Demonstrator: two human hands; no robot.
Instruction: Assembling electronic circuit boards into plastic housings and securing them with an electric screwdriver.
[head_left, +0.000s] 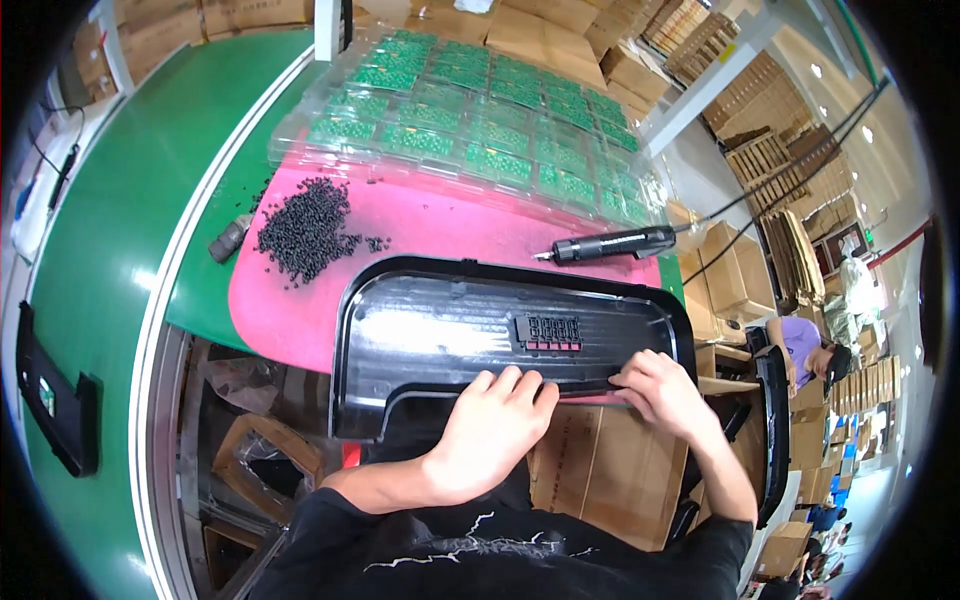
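Observation:
A black plastic housing (440, 320), shallow and tray-like with raised walls and a stepped near edge, lies hollow side up in front of me. It has a small slotted window (550, 333) through which pink shows. My left hand (495, 430) is closed over the near rim, fingers curled to the inside. Farther right along that same rim, my right hand (660, 392) is closed with its fingertips pinched at the edge. Whether a small part sits between those fingertips is hidden. Beyond the housing, a black electric screwdriver (615, 244) rests with its bit pointing left.
A heap of small black parts (305, 230) is on the pink mat (440, 215). Clear trays of green circuit boards (500, 120) stand behind. Another black housing (60, 400) lies far left on a green surface. A person (800, 345) is at right; cardboard boxes (610, 470) sit below.

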